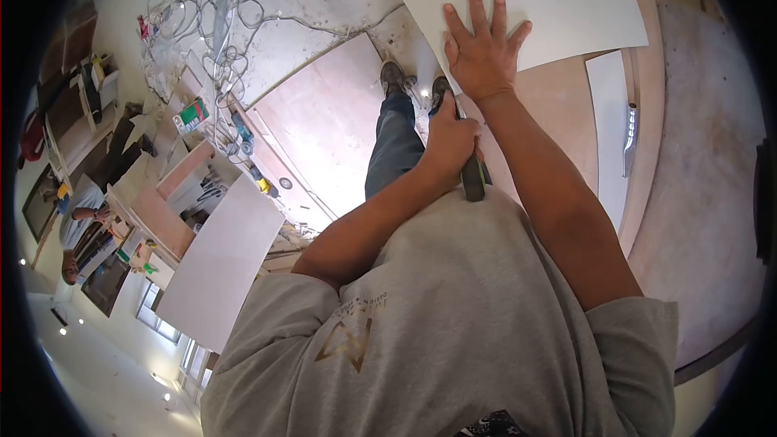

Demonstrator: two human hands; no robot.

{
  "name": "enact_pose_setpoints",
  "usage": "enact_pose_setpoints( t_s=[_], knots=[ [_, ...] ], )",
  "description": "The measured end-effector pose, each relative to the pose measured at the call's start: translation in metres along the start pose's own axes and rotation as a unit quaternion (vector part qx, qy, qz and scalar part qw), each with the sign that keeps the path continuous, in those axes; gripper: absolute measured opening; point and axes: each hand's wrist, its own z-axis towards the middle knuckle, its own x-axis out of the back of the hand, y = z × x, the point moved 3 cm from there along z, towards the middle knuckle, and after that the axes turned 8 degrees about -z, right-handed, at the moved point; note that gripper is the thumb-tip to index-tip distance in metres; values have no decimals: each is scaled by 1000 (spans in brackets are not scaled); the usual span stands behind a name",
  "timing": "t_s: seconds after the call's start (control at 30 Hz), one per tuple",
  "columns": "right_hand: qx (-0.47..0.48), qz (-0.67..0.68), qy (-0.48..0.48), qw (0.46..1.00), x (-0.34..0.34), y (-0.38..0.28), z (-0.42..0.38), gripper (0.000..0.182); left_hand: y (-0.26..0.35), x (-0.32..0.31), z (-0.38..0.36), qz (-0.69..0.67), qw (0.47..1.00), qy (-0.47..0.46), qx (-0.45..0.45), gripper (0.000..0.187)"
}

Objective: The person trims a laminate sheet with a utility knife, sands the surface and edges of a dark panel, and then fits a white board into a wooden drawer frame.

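Note:
My left hand [453,142] is closed round a dark tool [473,181] with green edging, close to my body; the tool's far end is partly hidden by my fingers. Farther forward, my right hand [484,57] lies palm down with its fingers spread on a large white sheet [566,4]. The sheet's near edge runs beside my right wrist and overlaps a light brown board [554,109].
A narrow white strip [609,121] and a shiny metal piece [630,139] lie at the right. Tangled cables [214,28] cover the floor at upper left. A pinkish board [316,113] lies left of my legs. Another person [85,210] is at far left among workbenches.

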Motion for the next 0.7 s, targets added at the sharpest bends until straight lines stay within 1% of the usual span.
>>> enact_pose_setpoints(
  t_s=[0.07,0.2,0.3,0.4,0.43,0.5,0.53,0.63,0.7],
  knots=[
    [-2,12,13,1000,-4,0,-3,49,4,-1,-4,-21,999,-9,40,36],
    [-1,-1,10,1000,-5,-1,-2,49,31,-4,9,-151,988,7,24,35],
    [0,6,17,1000,0,1,-1,48,12,-6,-17,-35,999,-9,-24,28],
    [-1,6,17,1000,-3,-1,-5,48,22,-4,-7,38,998,39,-37,31],
    [2,2,17,1000,-5,0,-5,48,38,-5,1,-108,994,27,20,34],
    [5,1,22,1000,-6,0,-4,48,42,0,16,-115,993,7,5,36],
    [4,5,24,1000,-6,-1,-5,48,43,2,19,-116,993,-2,-3,37],
    [1,12,24,1000,-4,1,-2,48,31,-6,-18,-16,1000,-3,-10,36],
    [1,7,14,1000,-4,0,-1,49,20,-1,1,18,995,12,-98,35]
  ],
)
